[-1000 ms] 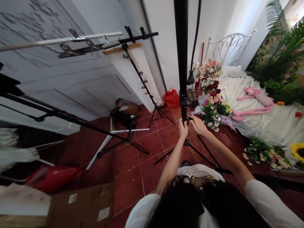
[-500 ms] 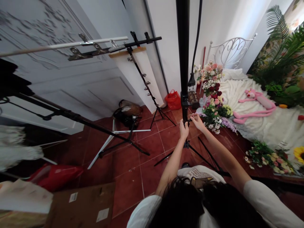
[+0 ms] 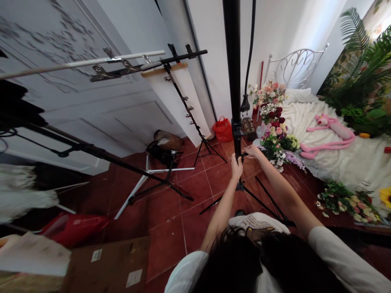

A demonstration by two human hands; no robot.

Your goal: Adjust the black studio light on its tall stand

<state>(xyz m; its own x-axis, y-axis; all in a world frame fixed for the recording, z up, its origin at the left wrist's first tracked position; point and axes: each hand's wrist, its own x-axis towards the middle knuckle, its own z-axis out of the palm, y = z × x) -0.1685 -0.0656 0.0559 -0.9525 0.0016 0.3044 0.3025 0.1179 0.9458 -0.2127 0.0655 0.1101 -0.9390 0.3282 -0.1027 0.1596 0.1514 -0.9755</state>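
A black light stand [image 3: 233, 73] rises upright in front of me, its tripod legs [image 3: 259, 199] spread on the floor. My left hand [image 3: 236, 166] is wrapped round the pole below a black collar [image 3: 237, 127]. To the right of the pole, my right hand [image 3: 251, 151] has its fingers closed on a small dark knob [image 3: 244, 155] at a lower joint. The fingertips partly cover that knob. A black cord with a plug [image 3: 245, 103] hangs beside the pole, above my right hand.
Another black stand [image 3: 122, 160] slants across the left, near a clamp-lined crossbar [image 3: 122, 67]. A cardboard box [image 3: 113, 264] lies front left. Flowers [image 3: 276, 126] border the draped bed [image 3: 293, 110] on the right, where a pink plush toy [image 3: 336, 130] lies. A red bag [image 3: 222, 129] sits by the wall.
My right hand has turned at the knob, its fingers now curled closer to the pole. The left hand keeps its place on the pole, and the view has shifted slightly.
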